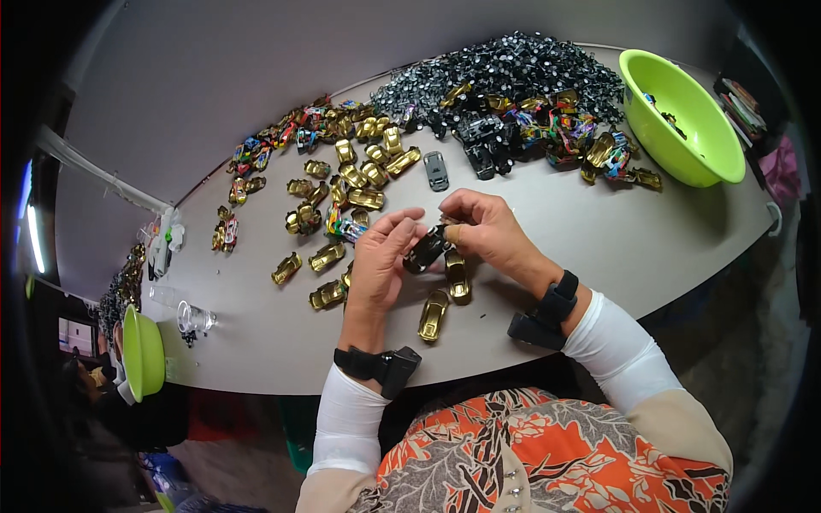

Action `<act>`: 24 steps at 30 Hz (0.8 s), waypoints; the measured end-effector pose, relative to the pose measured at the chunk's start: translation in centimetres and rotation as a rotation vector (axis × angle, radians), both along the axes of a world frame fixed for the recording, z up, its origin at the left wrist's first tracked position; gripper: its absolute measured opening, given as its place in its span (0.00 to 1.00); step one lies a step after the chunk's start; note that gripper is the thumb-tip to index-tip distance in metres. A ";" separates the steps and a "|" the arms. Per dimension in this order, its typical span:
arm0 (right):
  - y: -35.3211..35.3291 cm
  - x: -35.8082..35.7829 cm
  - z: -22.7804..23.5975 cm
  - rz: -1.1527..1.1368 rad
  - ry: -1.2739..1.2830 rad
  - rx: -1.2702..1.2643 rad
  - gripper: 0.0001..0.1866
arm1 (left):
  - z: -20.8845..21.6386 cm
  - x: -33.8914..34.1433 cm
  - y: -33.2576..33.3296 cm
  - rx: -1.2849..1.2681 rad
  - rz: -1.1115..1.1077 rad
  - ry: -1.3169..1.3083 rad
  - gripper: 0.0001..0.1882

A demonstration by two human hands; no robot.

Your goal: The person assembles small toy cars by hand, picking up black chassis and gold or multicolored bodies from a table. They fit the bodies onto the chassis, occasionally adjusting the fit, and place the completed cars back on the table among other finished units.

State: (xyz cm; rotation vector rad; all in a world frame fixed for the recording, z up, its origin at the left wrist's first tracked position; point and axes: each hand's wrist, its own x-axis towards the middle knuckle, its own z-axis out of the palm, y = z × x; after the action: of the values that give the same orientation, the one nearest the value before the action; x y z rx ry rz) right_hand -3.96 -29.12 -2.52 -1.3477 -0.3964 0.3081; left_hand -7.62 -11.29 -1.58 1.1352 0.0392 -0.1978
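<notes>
A black toy car (425, 250) is held above the table between my two hands. My left hand (382, 256) has its fingers and thumb closed round the car's left side. With thumb and forefinger, my right hand (489, 229) grips the car's upper end; any small part between those fingertips is too small to make out. Just below the hands, one gold toy car (457, 278) and another gold toy car (434, 316) lie on the table. A dark grey toy car (436, 171) rests a little beyond my fingers.
Several gold cars (366, 175) spread to the left, with multicoloured cars (316, 124) behind. A large heap of small black wheels (513, 77) lies at the back. Green basins stand at the right (693, 154) and far left (141, 355). A clear cup (197, 318) lies left; a person sits beyond.
</notes>
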 end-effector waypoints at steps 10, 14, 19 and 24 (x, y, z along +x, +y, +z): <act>0.4 -1.4 1.7 -0.057 0.093 0.047 0.11 | 0.4 -1.5 -1.5 -0.038 0.244 -0.138 0.21; -1.2 -1.5 2.1 -0.071 -0.308 -0.782 0.22 | 1.0 -1.1 0.0 -0.033 0.276 -0.105 0.18; -0.1 -2.3 0.6 -0.037 -0.573 -0.967 0.17 | 0.6 -1.2 0.0 0.123 0.222 -0.073 0.12; -0.5 -1.0 -0.1 -0.428 -0.762 -0.850 0.13 | 0.1 -1.1 -0.7 0.267 0.063 -0.017 0.11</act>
State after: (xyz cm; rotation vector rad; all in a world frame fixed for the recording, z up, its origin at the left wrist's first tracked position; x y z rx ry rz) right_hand -4.95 -29.63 -2.59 -2.3319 -0.6207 -0.4796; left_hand -8.71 -12.02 -1.45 1.3998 0.0878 -0.1288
